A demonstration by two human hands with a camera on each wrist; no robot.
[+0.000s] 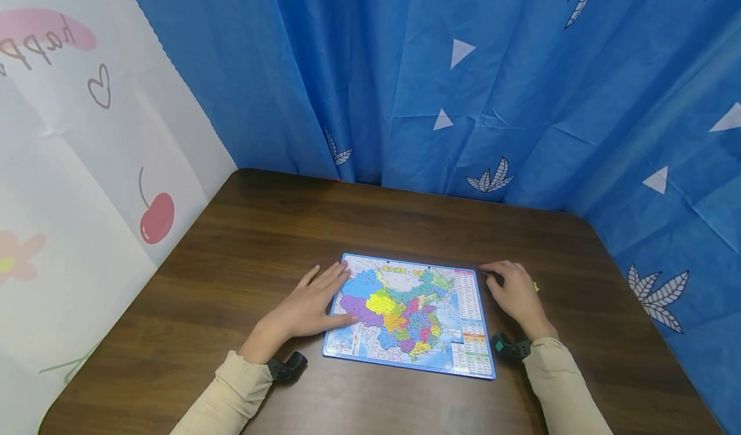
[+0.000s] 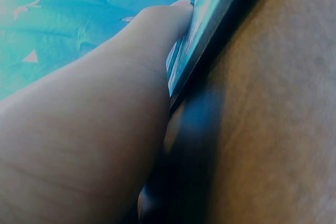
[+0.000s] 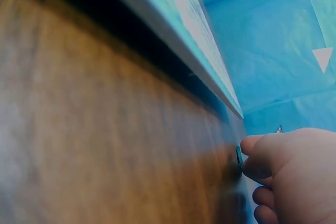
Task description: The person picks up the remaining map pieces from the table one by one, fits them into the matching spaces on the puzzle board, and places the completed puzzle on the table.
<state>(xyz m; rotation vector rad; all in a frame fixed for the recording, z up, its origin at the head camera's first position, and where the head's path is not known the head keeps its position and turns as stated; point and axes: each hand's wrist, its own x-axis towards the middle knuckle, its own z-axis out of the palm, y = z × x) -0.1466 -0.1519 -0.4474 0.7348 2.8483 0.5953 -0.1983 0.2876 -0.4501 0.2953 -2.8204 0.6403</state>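
Left hand point(image 1: 315, 306), fingers spread, should steady the map board point(image 1: 399, 342); right hand point(image 1: 517, 295) pinches a thin piece point(image 3: 239, 157), best gripped lightly.

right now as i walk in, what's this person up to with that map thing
A person's left hand rests, fingers spread, on the left side of a rectangular, blue-edged board with a multicoloured map. Their right hand, just off the board's upper right corner, pinches a small, thin, dark-teal piece between thumb and finger; its exact shape is hard to tell. The board lies on a dark brown wood-grain table.
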